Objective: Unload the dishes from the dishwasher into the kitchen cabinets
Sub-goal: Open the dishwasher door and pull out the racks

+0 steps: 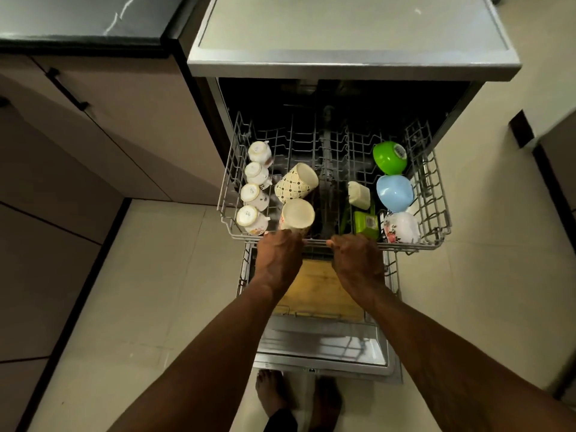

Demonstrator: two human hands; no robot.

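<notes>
The dishwasher's upper rack (436, 194) is pulled out over the open door (324, 344). My left hand (279, 257) and my right hand (358, 260) both grip its front rail, fingers curled over the wire. Along the rack's left side lie several small white cups (254, 191). Two larger mugs sit near the middle: a patterned one (296, 182) and a cream one (296, 215). On the right are a green bowl (389, 157), a blue bowl (394, 193), a white floral bowl (402, 227), a cream lid (358, 194) and a green box (366, 224).
A wooden board (314, 291) lies in the lower rack beneath my hands. Brown cabinets (93, 145) with a black handle stand to the left under a dark counter (78, 20). The dishwasher's grey top (352, 26) is ahead. My bare feet (271, 391) stand at the door's edge.
</notes>
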